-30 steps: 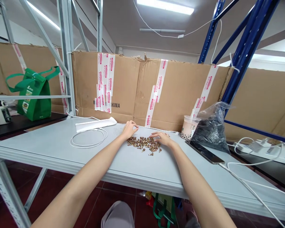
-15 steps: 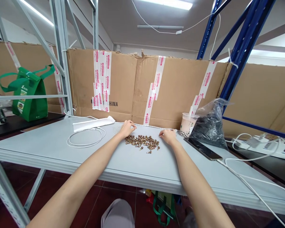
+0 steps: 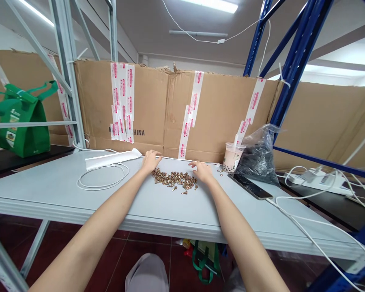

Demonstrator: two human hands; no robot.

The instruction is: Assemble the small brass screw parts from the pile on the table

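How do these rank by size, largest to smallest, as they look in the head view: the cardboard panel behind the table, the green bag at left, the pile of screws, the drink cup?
1. Cardboard panel
2. Green bag
3. Pile of screws and drink cup: unranked; the pile is wider, but overall they look close.

Head cam, wide: above near side of table [image 3: 170, 209], facing forward, slightly down; screws [image 3: 178, 177] below frame centre.

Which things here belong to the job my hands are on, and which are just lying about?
Likely in the job:
brass-coloured screws, between left hand and right hand
perhaps the few small pieces near the cup

Apparently lying about:
that cup
phone
coiled white cable
clear bag
green bag
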